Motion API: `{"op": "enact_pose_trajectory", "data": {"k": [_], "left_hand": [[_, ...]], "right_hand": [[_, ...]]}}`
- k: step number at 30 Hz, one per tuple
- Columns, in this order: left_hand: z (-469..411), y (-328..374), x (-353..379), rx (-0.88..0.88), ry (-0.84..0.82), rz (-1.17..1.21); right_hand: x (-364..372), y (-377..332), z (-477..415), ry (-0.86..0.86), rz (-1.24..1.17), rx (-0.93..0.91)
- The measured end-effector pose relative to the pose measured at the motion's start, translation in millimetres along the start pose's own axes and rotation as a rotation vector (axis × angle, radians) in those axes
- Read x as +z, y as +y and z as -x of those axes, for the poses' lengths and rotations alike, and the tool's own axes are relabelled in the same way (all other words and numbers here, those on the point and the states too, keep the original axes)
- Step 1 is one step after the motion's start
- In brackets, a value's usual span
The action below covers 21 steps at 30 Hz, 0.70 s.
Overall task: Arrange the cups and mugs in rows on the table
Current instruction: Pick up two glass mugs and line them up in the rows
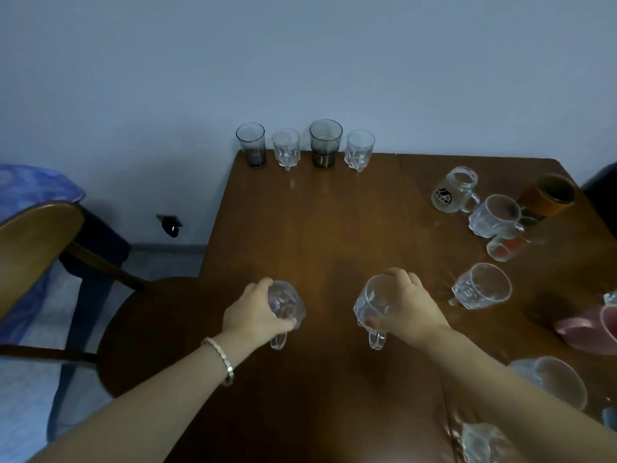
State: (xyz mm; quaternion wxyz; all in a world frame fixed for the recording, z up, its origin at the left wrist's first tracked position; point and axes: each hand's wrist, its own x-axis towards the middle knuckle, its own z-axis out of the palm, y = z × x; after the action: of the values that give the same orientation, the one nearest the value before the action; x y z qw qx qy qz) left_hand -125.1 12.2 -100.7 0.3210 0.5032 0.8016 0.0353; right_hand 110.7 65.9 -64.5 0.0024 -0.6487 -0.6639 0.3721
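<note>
My left hand (257, 312) grips a clear glass mug (285, 304) from its left side, the handle pointing toward me. My right hand (409, 307) holds a second clear glass mug (374, 305) by its rim, handle also toward me. Both mugs are near the middle of the brown wooden table (334, 222). Along the far edge stands a row: a dark tumbler (251, 145), a clear glass (285, 148), a smoky tumbler (325, 143) and another clear glass (360, 150).
On the right lie scattered a printed jar mug (452, 190), clear mugs (494, 215) (482, 285), a small glass (505, 248), an orange-brown cup (547, 195), a pink mug (587, 329) and a frosted cup (554, 379). A wooden chair (43, 242) stands left of the table.
</note>
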Motion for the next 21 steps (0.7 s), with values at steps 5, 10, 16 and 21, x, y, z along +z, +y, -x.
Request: {"op": "enact_pose_trajectory", "data": {"k": [5, 10, 16, 21], "left_hand": [[-78, -10, -87, 0.003, 0.165, -0.043], [-158, -18, -143, 0.016, 0.263, -0.062], [-247, -12, -159, 0.04, 0.214, -0.078], [-293, -11, -150, 0.04, 0.166, -0.123]], "right_hand": [[7, -60, -65, 0.048, 0.002, -0.014], [13, -130, -144, 0.088, -0.023, -0.019], [28, -189, -236, 0.087, 0.015, -0.047], [46, -213, -293, 0.101, 0.115, -0.065]]}}
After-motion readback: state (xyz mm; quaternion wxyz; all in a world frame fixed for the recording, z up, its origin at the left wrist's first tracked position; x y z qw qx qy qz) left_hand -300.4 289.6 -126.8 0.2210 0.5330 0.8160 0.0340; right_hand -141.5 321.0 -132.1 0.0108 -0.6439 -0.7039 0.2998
